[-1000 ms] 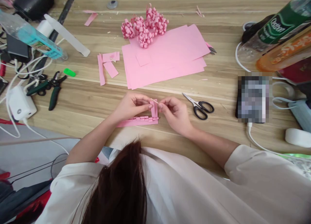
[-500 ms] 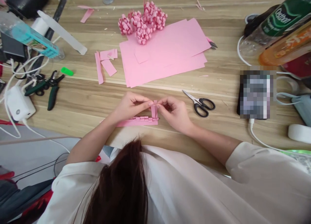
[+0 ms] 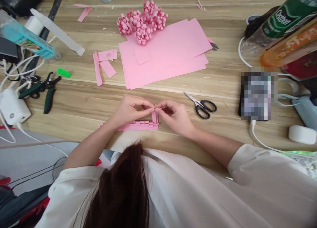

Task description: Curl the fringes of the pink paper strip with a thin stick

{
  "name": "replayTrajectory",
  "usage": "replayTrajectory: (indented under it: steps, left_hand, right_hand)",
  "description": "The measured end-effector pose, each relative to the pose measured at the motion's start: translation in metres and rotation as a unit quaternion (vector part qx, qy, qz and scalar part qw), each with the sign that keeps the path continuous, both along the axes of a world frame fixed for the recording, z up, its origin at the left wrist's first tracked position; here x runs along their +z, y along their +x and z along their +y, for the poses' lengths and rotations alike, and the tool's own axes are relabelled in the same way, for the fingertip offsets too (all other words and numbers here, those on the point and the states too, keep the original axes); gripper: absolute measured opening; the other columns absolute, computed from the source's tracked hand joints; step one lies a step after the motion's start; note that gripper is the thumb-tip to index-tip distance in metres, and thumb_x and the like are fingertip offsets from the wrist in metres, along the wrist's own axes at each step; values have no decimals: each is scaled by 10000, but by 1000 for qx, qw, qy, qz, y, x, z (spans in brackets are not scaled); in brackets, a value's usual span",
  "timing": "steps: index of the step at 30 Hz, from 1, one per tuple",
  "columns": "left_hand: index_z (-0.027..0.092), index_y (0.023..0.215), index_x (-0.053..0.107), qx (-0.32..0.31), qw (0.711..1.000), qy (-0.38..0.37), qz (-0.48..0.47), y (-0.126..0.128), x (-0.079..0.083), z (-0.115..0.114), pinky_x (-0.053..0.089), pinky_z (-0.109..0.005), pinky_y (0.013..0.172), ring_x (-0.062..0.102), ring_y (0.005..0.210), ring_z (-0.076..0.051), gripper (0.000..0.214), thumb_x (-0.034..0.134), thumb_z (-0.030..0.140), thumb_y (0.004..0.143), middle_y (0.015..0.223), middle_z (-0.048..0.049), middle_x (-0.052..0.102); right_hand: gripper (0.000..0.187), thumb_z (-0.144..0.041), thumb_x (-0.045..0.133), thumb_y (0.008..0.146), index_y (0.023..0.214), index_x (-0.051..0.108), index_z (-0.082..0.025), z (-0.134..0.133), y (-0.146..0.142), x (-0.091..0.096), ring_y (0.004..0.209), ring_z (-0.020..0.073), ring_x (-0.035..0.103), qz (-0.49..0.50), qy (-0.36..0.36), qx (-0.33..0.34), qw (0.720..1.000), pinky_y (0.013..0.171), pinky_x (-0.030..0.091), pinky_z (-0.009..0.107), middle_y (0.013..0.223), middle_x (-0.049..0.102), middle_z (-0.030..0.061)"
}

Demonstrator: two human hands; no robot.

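A long pink paper strip (image 3: 135, 125) cut into a fringe lies on the wooden table near its front edge. Several of its tabs are curled. At its right end one tab (image 3: 154, 115) stands upright. My left hand (image 3: 131, 109) and my right hand (image 3: 174, 114) meet over that tab, and both pinch its top end with thumb and fingertips. The fingertips touch each other there.
Black-handled scissors (image 3: 203, 106) lie right of my right hand. Behind are a stack of pink sheets (image 3: 168, 53), curled pink paper flowers (image 3: 141, 21) and pink offcuts (image 3: 104, 63). Pliers (image 3: 42, 89), a charger and cables sit left; a phone (image 3: 256, 96) and bottles (image 3: 279, 26) sit right.
Both hands have closed in on the upright tab and rolled its top down, so it stands shorter. The thin stick seen in my right hand earlier no longer shows.
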State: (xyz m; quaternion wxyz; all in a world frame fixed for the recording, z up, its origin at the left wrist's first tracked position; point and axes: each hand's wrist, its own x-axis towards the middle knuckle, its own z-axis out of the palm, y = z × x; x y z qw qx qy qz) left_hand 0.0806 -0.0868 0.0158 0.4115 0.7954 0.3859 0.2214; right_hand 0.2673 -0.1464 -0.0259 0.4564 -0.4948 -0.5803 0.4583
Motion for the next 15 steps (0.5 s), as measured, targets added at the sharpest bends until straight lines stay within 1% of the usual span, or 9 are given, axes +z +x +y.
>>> replayTrajectory:
  steps: [4, 9, 12, 15]
  left_hand:
    - [166, 759, 775, -17, 1000, 24, 4, -1, 0, 0, 531, -188, 680, 680, 661, -112, 185, 710, 324, 830, 725, -27, 764]
    - [162, 752, 770, -60, 998, -10, -18, -2, 0, 3, 531, -202, 675, 700, 680, -126, 245, 696, 367, 864, 765, -55, 776]
    - [162, 760, 778, -65, 998, -15, -19, -2, -1, 4, 528, -202, 668, 707, 682, -132, 229, 728, 368, 846, 776, -59, 781]
    - [170, 756, 780, -57, 998, 3, 3, -2, -1, 5, 515, -202, 661, 695, 659, -126, 235, 748, 390, 829, 754, -50, 777]
  right_hand:
    - [149, -266, 574, 878, 834, 692, -186, 0, 0, 0, 599, 115, 585, -6, 9, 15, 1000, 574, 447, 244, 728, 719, 8]
    - [167, -261, 565, 876, 761, 654, -178, -2, 1, 2, 583, 109, 592, -12, 15, 29, 999, 560, 447, 231, 699, 701, 11]
    - [159, -262, 566, 876, 769, 650, -179, -3, 2, 2, 586, 116, 601, -15, 3, 40, 999, 568, 456, 235, 682, 691, 9]
    - [163, -262, 557, 876, 772, 653, -180, -3, 2, 2, 592, 117, 601, -8, -2, 40, 999, 568, 457, 233, 693, 698, 10]
